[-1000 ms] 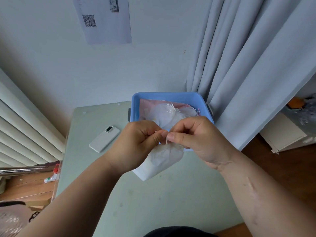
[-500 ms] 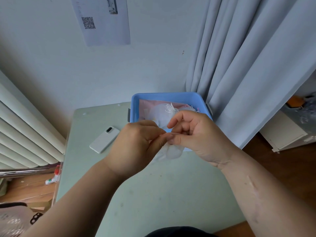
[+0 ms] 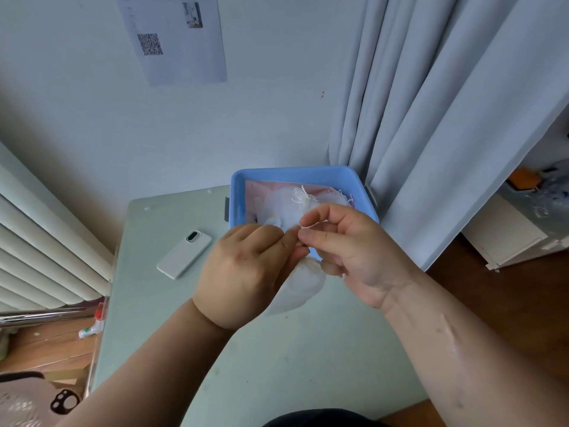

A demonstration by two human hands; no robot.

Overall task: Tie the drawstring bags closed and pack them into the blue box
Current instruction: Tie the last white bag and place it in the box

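A white drawstring bag (image 3: 303, 285) hangs below my two hands, above the pale green table (image 3: 252, 365). My left hand (image 3: 246, 269) pinches the bag's neck and cord between thumb and fingers. My right hand (image 3: 354, 248) pinches the thin white cord, and a loop of it curves over the raised forefinger. Behind them stands the blue box (image 3: 295, 177) at the table's far edge, holding white tied bags (image 3: 292, 201) on a pink one. The bag's mouth is hidden by my fingers.
A white phone (image 3: 184, 254) lies face down on the table left of the box. Grey curtains (image 3: 446, 118) hang close on the right, touching the box. A radiator (image 3: 40, 241) runs along the left, and the wall is right behind the box.
My right forefinger has lifted and a loop of cord now sits over it. The bag hangs lower and shows more below my hands than half a second ago.
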